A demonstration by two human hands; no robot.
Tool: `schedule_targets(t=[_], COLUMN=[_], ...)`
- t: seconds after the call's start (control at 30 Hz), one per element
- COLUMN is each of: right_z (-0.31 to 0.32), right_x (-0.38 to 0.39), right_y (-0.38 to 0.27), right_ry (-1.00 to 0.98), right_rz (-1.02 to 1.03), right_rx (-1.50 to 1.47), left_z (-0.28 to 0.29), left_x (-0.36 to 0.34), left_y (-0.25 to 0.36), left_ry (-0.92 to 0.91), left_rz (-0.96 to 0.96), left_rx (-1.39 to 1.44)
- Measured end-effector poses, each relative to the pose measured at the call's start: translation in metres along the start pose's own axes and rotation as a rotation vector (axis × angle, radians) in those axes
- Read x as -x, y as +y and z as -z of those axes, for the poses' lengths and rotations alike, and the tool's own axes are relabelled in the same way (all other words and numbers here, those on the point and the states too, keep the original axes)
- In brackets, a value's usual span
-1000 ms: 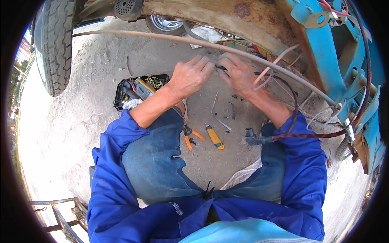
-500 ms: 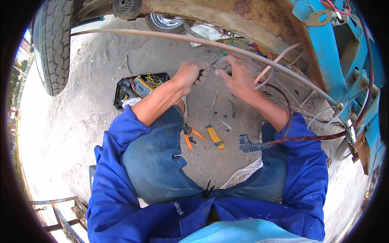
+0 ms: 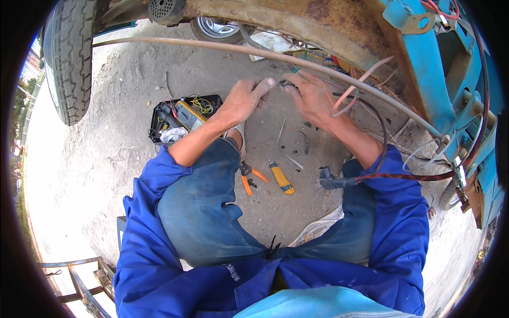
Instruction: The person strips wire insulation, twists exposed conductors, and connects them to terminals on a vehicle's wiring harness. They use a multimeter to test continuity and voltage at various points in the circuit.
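Green wire (image 3: 296, 69) mostly hidden behind right hand (image 3: 313, 100), fingers pinched on small dark piece (image 3: 286, 84), too blurry to identify; left hand (image 3: 245, 100) curled, thumb out, can't tell if holding anything.

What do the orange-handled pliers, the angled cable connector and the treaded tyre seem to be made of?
Orange-handled pliers: probably a metal head, dull and dark; smooth, evenly orange handles suggest plastic or rubber.
Angled cable connector: matte dark-grey, moulded-looking body, plastic or rubber, unclear which.
Treaded tyre: matte grey-black rubber, judging by its grooved tread.
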State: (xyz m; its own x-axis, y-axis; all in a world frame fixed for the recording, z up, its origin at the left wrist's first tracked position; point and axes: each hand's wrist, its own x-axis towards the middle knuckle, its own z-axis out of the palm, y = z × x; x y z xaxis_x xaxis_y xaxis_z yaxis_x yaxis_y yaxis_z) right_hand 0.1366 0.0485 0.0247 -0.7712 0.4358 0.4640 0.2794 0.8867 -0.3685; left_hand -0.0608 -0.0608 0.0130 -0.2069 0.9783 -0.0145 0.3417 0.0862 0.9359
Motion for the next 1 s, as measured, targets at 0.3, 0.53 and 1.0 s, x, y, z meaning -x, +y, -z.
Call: schedule_targets(t=[0.3, 0.53, 1.0], right_z=[0.004, 0.005, -0.005], right_x=[-0.003, -0.006, -0.006], right_y=[-0.004, -0.008, 0.003], right_ry=[0.014, -0.026, 0.011], right_rz=[0.016, 0.081, 0.091], right_rx=[-0.008, 0.075, 0.135], left_z=[-0.005, -0.009, -0.002], left_x=[0.001, -0.003, -0.006], left_y=[0.002, -0.003, -0.007], left_ry=[0.364, 0.402, 0.084], left_rz=[-0.815, -0.766, 0.009], left_rx=[-1.079, -0.982, -0.103])
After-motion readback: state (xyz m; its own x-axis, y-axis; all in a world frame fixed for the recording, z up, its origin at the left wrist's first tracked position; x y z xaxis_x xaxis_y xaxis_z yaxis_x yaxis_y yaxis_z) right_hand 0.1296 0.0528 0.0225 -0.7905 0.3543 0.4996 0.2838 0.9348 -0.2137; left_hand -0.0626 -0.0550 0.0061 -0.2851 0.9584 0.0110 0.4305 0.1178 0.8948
